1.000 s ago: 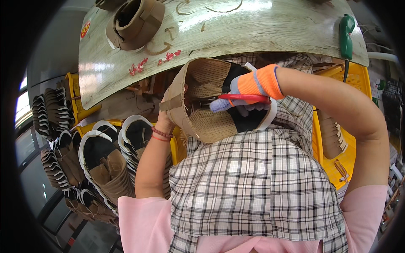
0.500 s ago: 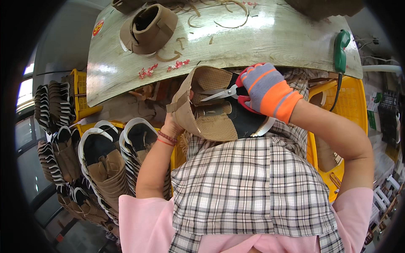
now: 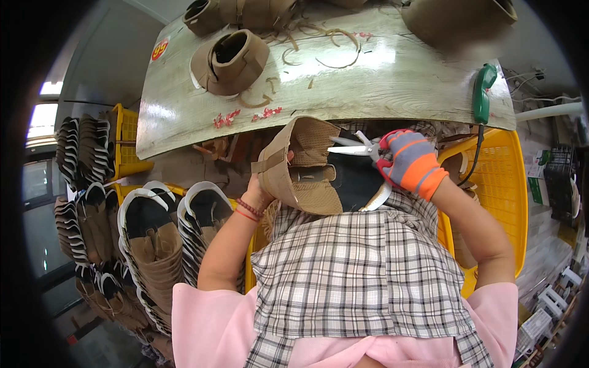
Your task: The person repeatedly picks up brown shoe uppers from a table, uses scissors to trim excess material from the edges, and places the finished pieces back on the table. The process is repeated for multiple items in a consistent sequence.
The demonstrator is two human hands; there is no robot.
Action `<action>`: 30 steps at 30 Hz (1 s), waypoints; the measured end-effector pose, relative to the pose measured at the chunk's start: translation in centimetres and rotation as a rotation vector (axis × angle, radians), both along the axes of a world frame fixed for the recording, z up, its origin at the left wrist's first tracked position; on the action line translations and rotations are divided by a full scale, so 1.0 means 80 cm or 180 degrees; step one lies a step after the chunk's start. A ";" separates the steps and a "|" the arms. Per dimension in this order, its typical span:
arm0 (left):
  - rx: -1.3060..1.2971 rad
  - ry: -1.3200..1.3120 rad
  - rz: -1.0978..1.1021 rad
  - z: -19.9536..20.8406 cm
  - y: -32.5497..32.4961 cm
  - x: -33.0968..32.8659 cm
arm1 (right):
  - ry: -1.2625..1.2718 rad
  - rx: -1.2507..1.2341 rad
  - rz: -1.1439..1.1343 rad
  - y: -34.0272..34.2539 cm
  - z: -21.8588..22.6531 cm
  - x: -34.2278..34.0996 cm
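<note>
My bare left hand (image 3: 260,191) grips a brown shoe upper (image 3: 277,175) at its outer side, and most of its fingers are hidden behind the material. The upper is spread open over my lap, showing a textured tan lining, a black inner part (image 3: 353,178) and a white edge at the right. My right hand (image 3: 412,161), in a grey and orange glove, is closed round the red handles of a pair of scissors (image 3: 359,147). The blades stand apart and point left, above the black inner part.
Ahead is a wooden-topped table (image 3: 184,116) with another brown upper (image 3: 233,64), scattered trimmed strips (image 3: 331,58) and a green handheld tool (image 3: 483,95) with a cord. Stacked uppers (image 3: 153,245) stand at my left. A yellow crate (image 3: 506,196) is at my right.
My right hand has drawn the scissors back to the right, out from the tan lining. The view has shifted, showing more of the table's far side.
</note>
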State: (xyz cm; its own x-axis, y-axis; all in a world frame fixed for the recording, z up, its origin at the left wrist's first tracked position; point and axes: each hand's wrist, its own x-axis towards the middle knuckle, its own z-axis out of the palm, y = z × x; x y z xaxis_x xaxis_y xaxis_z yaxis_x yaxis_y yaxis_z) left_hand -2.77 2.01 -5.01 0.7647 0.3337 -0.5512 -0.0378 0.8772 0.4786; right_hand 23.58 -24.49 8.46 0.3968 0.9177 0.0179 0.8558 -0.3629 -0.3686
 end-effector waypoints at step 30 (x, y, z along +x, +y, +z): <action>0.9314 -0.2657 -0.1865 0.510 -0.152 0.638 | 0.0407 0.1563 -0.0887 -0.041 -0.055 -0.010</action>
